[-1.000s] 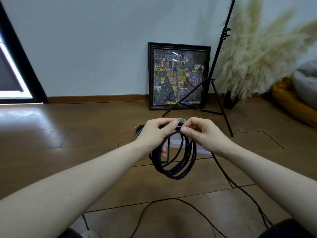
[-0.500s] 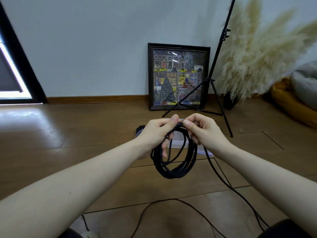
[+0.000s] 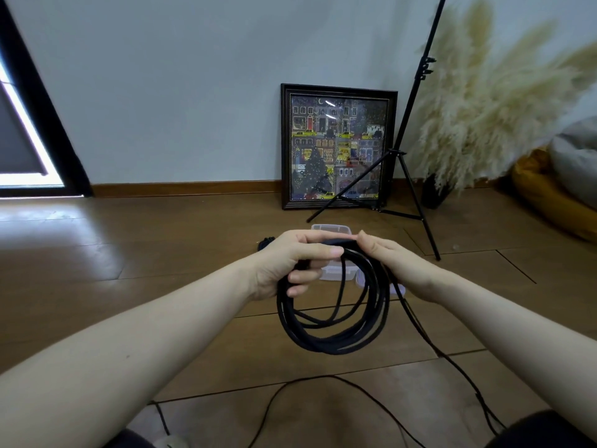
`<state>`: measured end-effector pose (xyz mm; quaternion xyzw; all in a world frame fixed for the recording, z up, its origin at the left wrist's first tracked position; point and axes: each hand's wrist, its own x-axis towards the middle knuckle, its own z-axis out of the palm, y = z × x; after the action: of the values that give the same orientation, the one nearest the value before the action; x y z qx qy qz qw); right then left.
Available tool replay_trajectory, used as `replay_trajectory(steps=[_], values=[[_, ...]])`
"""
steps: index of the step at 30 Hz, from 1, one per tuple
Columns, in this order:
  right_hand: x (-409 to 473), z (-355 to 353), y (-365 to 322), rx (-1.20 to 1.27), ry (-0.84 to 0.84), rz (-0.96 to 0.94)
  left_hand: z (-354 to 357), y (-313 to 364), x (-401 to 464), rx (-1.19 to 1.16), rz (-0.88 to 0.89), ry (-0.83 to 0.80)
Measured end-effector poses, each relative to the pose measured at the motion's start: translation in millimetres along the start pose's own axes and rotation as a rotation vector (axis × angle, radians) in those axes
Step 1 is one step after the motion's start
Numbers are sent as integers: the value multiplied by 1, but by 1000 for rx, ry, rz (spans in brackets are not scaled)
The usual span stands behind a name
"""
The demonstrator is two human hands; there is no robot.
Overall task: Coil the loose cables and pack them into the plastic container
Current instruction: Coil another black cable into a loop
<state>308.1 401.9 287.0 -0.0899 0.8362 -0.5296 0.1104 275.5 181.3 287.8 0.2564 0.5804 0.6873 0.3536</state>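
A black cable coil (image 3: 332, 341) of several loops hangs in front of me above the wooden floor. My left hand (image 3: 290, 263) grips the coil's top, thumb laid over the strands. My right hand (image 3: 394, 266) pinches the same bundle just to the right. The cable's loose tail (image 3: 429, 344) runs from my right hand down to the floor and loops back along it (image 3: 323, 379). A clear plastic container (image 3: 332, 270) sits on the floor behind the coil, largely hidden by my hands. Another dark cable (image 3: 265, 242) lies left of it.
A framed picture (image 3: 337, 147) leans on the wall. A black tripod stand (image 3: 410, 150) straddles the floor to its right, beside pampas grass (image 3: 494, 108) and a yellow cushion (image 3: 546, 202). A white object (image 3: 171, 442) lies at the bottom edge.
My right hand has drawn closer to my left hand at the coil's top, adding another loop. The tail on the floor has shortened slightly.
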Motion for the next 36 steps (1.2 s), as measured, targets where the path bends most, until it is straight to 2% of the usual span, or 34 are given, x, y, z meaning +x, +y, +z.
replay_trajectory(steps=[3, 8, 12, 16, 20, 23, 27, 32, 36], values=[[-1, 0, -3, -15, -50, 32, -1, -1, 2, 18, 21, 35], [-1, -9, 0, 37, -81, 22, 1, -6, 10, 42, 96, 324], [-2, -10, 3, -30, -106, 44, 5, -14, 16, 44, 158, 402], [1, -17, 3, 2, -52, 89, 6, -15, 20, -36, 240, 481], [-2, -17, 7, -32, -101, 152, 1, -10, 23, -180, 307, 563], [-1, -12, 2, -26, -41, 82, -1, -9, 23, -157, 326, 584], [4, -7, 0, 20, 71, -16, 0, -10, 23, 64, 352, 604], [5, -6, 4, -62, 133, 37, 1, -10, 18, 163, 289, 502], [3, -5, 2, -124, 94, 51, -1, -12, 14, 235, 219, 428]])
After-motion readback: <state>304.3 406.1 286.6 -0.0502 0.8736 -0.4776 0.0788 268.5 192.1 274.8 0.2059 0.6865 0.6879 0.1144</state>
